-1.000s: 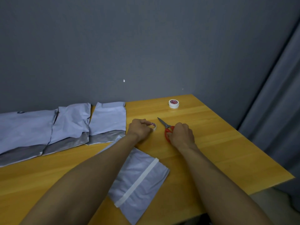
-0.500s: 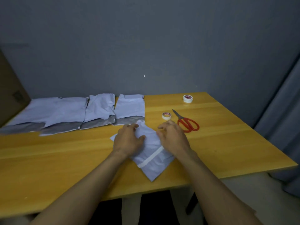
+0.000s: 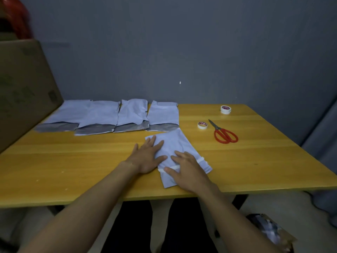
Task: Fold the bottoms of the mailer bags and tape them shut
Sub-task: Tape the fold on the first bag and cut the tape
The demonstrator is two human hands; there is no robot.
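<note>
A white mailer bag (image 3: 175, 143) lies flat on the yellow wooden table (image 3: 91, 161), near its front edge, with a white adhesive strip across its near end. My left hand (image 3: 147, 156) lies flat, fingers spread, on the bag's left side. My right hand (image 3: 186, 168) presses flat on the near part over the strip. Several other mailer bags (image 3: 131, 115) lie in a row at the back, grey flaps folded toward me. A small tape roll (image 3: 202, 125) and red-handled scissors (image 3: 224, 134) sit to the right.
A second tape roll (image 3: 225, 109) rests near the back right corner. A big cardboard box (image 3: 23, 88) stands at the table's left end. A grey wall runs behind, a curtain (image 3: 324, 134) hangs on the right, and a small box (image 3: 271, 232) sits on the floor.
Both hands left the tape roll and scissors, which stay on the table, and came down flat on the near bag. The bag has turned to lie straighter toward me. The view widened leftward.
</note>
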